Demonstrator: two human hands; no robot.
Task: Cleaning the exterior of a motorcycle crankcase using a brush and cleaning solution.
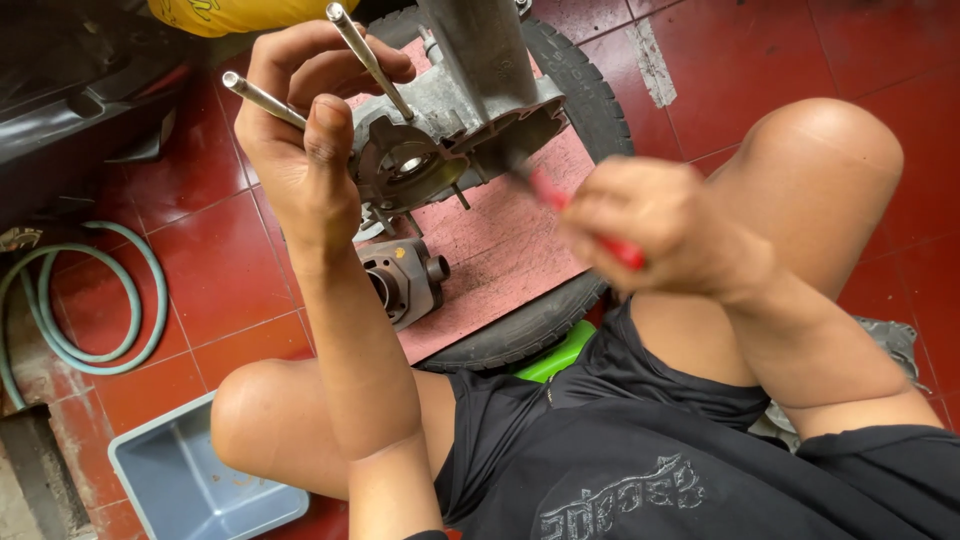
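Gripping 2 slim, smooth steel rods (365, 60), the left hand (300, 130) has its fingers curled tight around them, just left of the rough grey cast-metal engine casing (450, 140). One rod reaches down to the casing's round bearing seat; the other juts up and left past the thumb. Right of the casing, the blurred right hand (660, 225) is closed round a red-handled tool (585, 225) whose dark tip points at the casing. Below the casing a ribbed grey metal cylinder block (400, 280) lies on a grainy pink board (500, 250) set across a black rubber tyre (585, 90). Far left of the casing, a pale green hose (95, 300) coils on glossy red floor tiles (215, 260); a grey plastic tub (190, 480) sits below.
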